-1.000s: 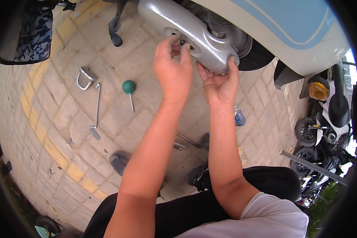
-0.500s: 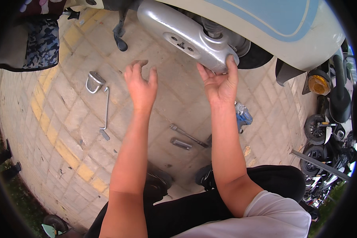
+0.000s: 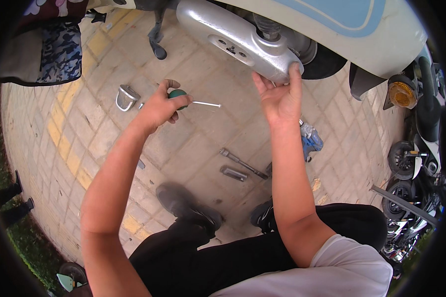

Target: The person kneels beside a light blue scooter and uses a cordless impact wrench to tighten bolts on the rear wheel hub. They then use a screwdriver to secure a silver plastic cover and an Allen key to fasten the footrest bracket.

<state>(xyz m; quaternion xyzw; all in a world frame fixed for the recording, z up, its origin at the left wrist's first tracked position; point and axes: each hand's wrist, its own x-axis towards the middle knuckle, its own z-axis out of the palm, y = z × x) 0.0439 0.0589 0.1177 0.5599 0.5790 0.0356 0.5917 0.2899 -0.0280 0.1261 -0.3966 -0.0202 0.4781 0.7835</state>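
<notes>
My right hand grips the lower end of a long silver cover on a scooter, thumb on its face and fingers tucked beneath, where their tips are hidden. In my left hand is a screwdriver with a rounded green handle. Its thin shaft points right, toward the cover, and its tip is free in the air. Left of that hand, a silver bracket-like part lies on the paving. My left forearm hides most of a bent rod tool on the ground.
A ratchet-like handle and a metal socket lie between my arms, above my shoes. Beside my right forearm sits a blue power tool. The scooter's kickstand hangs at the upper left; parked scooters line the right.
My left hand has turned inward and lowered, and the green-handled screwdriver now shows in it. My right hand keeps its hold on the cover. The whole view has shifted slightly.
</notes>
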